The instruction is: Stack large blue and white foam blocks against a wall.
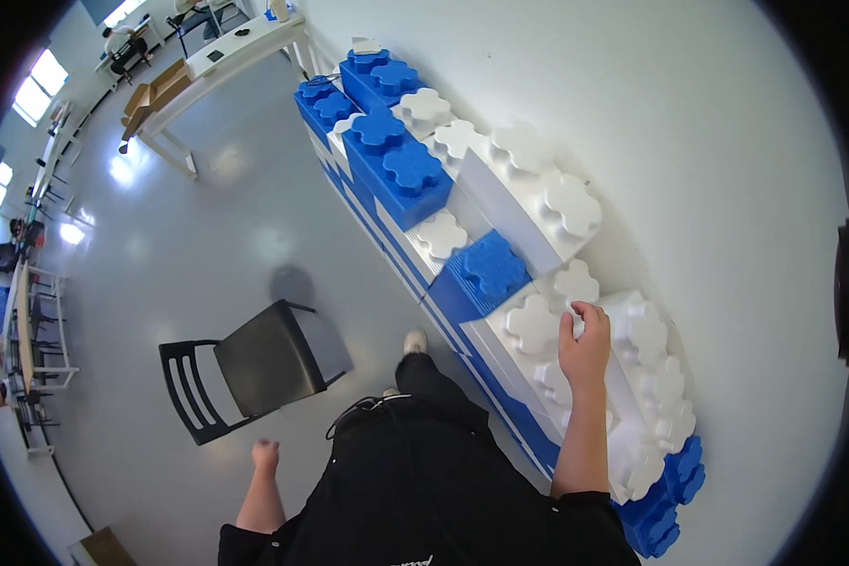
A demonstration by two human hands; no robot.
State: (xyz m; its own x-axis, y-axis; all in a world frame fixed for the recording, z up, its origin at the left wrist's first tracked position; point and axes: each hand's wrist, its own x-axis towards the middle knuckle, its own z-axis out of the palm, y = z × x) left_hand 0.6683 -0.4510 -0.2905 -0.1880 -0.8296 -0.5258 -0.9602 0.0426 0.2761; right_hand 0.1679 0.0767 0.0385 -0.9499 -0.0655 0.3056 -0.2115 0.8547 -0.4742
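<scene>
Large blue and white toy-like building blocks form a long stepped stack along the wall. Over its white blocks (534,324) I see my right hand (586,339), fingers curled and apart, holding nothing; whether it touches them I cannot tell. Just beyond lies a single-stud blue block (494,265), and farther up the stack a longer blue block (400,166). My left hand (265,453) hangs low at my left side, its fingers curled in, with nothing visible in it. Near it stands a black plastic chair (269,361).
A white wall (736,212) runs behind the stack. At upper left, a white table (247,46) bears small items, with an open cardboard box (157,88) at its end. More tables and chairs line the far left; two people sit in the distance. A cardboard box (106,548) is at bottom left.
</scene>
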